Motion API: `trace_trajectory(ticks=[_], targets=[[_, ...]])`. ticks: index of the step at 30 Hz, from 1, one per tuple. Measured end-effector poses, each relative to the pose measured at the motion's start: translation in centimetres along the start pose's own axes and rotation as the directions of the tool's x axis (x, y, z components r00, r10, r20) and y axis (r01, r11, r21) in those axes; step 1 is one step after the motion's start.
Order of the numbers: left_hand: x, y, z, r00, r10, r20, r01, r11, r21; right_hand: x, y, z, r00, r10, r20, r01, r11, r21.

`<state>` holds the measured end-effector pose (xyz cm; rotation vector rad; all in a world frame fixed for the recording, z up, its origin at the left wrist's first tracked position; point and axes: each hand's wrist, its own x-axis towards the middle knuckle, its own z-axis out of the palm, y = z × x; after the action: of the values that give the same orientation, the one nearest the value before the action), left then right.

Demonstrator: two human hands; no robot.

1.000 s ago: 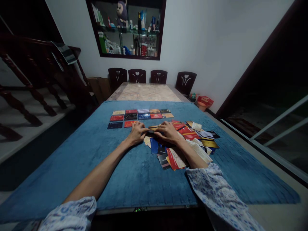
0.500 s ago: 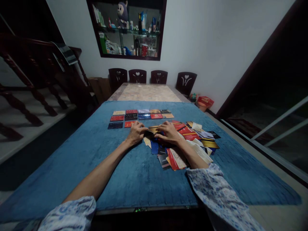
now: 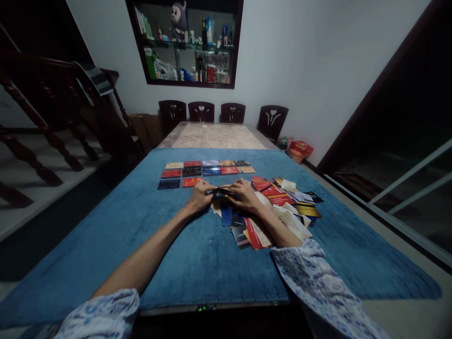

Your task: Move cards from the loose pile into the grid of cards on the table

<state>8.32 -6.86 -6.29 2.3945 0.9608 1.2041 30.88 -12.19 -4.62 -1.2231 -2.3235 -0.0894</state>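
Note:
Between my two hands a dark card [image 3: 224, 190] is held up, tilted, just above the left edge of a loose pile of cards. My left hand [image 3: 200, 197] pinches its left end, and the fingers of my right hand [image 3: 245, 195] are closed on its right end. Under and beside my right hand the pile spreads out, with a red card [image 3: 254, 234], a blue card [image 3: 226, 215] and a gold card [image 3: 308, 210] showing. Beyond my hands, cards lie in neat rows; an orange-red card [image 3: 190, 182] and a navy card [image 3: 169, 184] form the nearest row.
A blue cloth [image 3: 141, 207] covers the near part of the table, whose marbled top [image 3: 215, 135] shows farther off. Dark chairs [image 3: 201, 112] stand along the far wall. A wooden railing [image 3: 38, 113] is at left, and a red box [image 3: 301, 149] sits on the right.
The dark card has been lifted and tilted slightly between my hands. My right hand has shifted a little to the left. The rows of cards stay as they were.

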Motion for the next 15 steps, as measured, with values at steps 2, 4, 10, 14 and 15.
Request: trace_trajectory(ticks=[2, 4, 10, 14, 15], targets=[[-0.02, 0.07, 0.17, 1.000, -0.022, 0.005, 0.022, 1.000, -0.012, 0.09, -0.19, 0.15, 1.000, 0.008, 0.011, -0.008, 1.000, -0.006], [-0.03, 0.05, 0.30, 0.999, -0.038, 0.011, 0.038, 0.999, -0.015, 0.16, -0.32, 0.30, 1.000, 0.030, 0.007, -0.030, 0.999, -0.012], [-0.07, -0.33, 0.39, 0.998, -0.068, -0.012, 0.068, 0.997, -0.031, 0.09, -0.38, 0.37, 0.994, 0.096, -0.061, -0.095, 0.995, 0.011], [-0.22, -0.34, 0.11, 0.997, -0.073, -0.031, 0.073, 0.997, -0.007, 0.03, -0.25, 0.31, 0.986, 0.134, -0.097, -0.134, 0.991, 0.014], [-0.26, -0.29, 0.02, 0.997, -0.072, -0.037, 0.073, 0.997, 0.008, 0.04, -0.21, 0.33, 0.985, 0.141, -0.099, -0.141, 0.990, 0.010]])
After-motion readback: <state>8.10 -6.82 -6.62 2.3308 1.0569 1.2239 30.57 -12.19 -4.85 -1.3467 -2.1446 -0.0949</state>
